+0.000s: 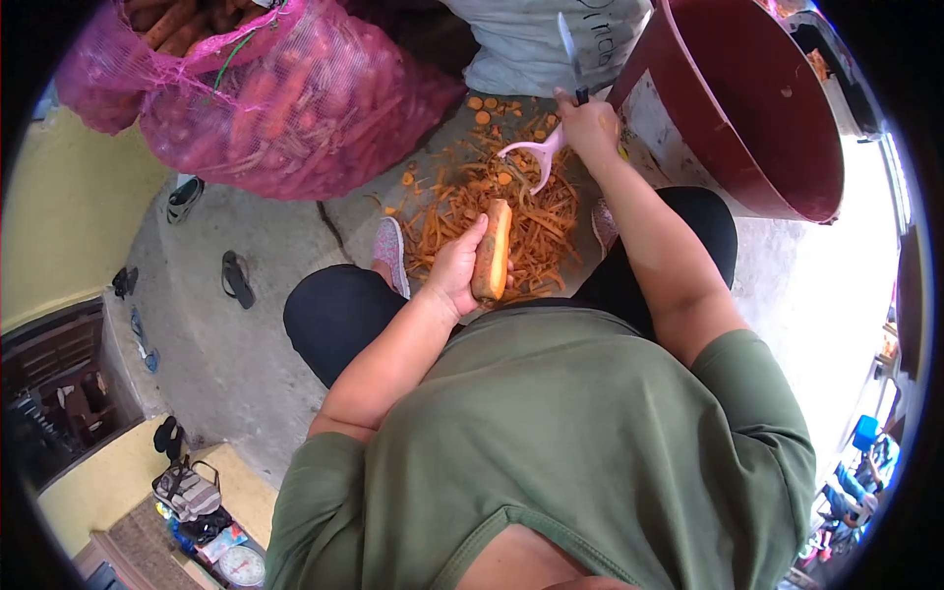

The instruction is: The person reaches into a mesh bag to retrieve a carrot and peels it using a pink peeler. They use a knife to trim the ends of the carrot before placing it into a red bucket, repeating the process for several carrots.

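A partly peeled carrot (492, 258) is gripped in my left hand (458, 267), held upright over my lap, with a bright orange stripe showing beside darker skin. My right hand (590, 128) is closed around a pink peeler (536, 157) and a knife (569, 47) together. The knife's blade points away from me, and the peeler's forked head faces left toward the carrot. Below both hands, a heap of carrot peelings (541, 221) lies on the floor between my feet, with several cut orange slices (483, 117) at its far side.
A pink mesh sack of carrots (295, 118) stands at the far left. Beyond the peelings is a white sack (531, 49). A large dark red tub (787, 118) stands tilted at the right. Loose sandals (236, 279) lie on the concrete floor (197, 364) to the left.
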